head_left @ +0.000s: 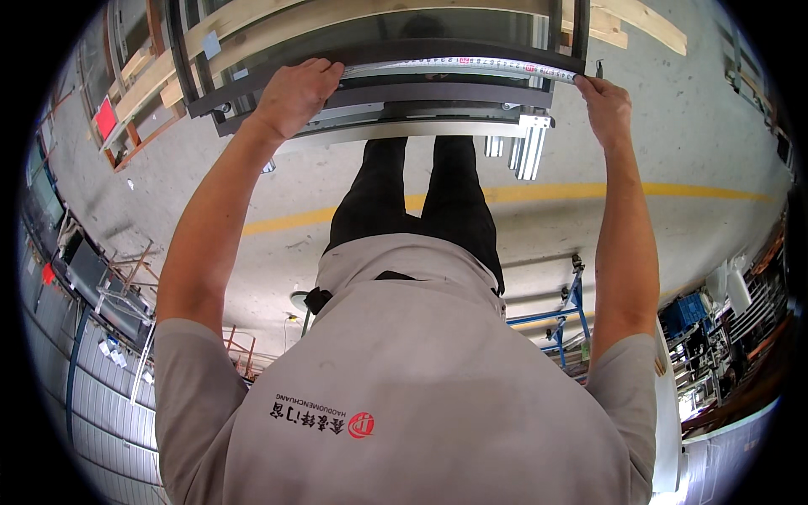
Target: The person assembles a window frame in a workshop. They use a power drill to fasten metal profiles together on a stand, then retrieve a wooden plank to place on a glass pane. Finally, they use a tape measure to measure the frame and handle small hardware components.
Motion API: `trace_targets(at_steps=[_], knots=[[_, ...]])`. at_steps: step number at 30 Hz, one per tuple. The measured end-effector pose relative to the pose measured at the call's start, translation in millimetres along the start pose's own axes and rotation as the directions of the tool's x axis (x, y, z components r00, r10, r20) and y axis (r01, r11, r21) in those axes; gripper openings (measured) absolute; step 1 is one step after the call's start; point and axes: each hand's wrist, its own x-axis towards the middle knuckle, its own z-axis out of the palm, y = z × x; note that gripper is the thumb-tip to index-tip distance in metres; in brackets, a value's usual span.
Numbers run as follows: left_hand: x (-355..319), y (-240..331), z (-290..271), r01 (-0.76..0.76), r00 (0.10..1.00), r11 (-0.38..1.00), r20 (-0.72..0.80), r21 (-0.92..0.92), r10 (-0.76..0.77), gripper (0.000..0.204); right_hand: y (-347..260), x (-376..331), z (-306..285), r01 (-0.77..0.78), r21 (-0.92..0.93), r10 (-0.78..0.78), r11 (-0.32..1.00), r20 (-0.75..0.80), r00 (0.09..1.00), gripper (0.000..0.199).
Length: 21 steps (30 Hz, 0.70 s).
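A tape measure (471, 62) is pulled out along a dark metal frame (404, 50), its pale blade stretching from hand to hand. My left hand (296, 97) is closed around the blade's left end, above the frame's left part; whether the tape's case sits inside the fist is hidden. At the right corner of the frame, my right hand (608, 109) pinches the other end of the blade between thumb and fingers. Glass (387, 80) shows between the dark bars below the tape.
Wooden slats (160, 80) lie under and beyond the frame. Silver aluminium profiles (528, 147) jut out near its right front. A yellow line (539, 194) crosses the grey floor behind my legs. A blue metal stand (576, 303) is behind me on the right.
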Motion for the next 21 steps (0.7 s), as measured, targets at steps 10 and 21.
trace_targets(at_steps=[10,21], knots=[[0,2,-1,-0.006,1.0,1.0,0.008,0.023,0.005,0.031,3,-1,0,0.108,-0.076,-0.109,0.991,-0.018,0.994,0.033],[0,0,0,-0.056,0.998,0.997,-0.034,0.043,0.058,0.035,-8,-8,-3,0.074,-0.039,-0.075,0.996,-0.023,0.997,0.033]])
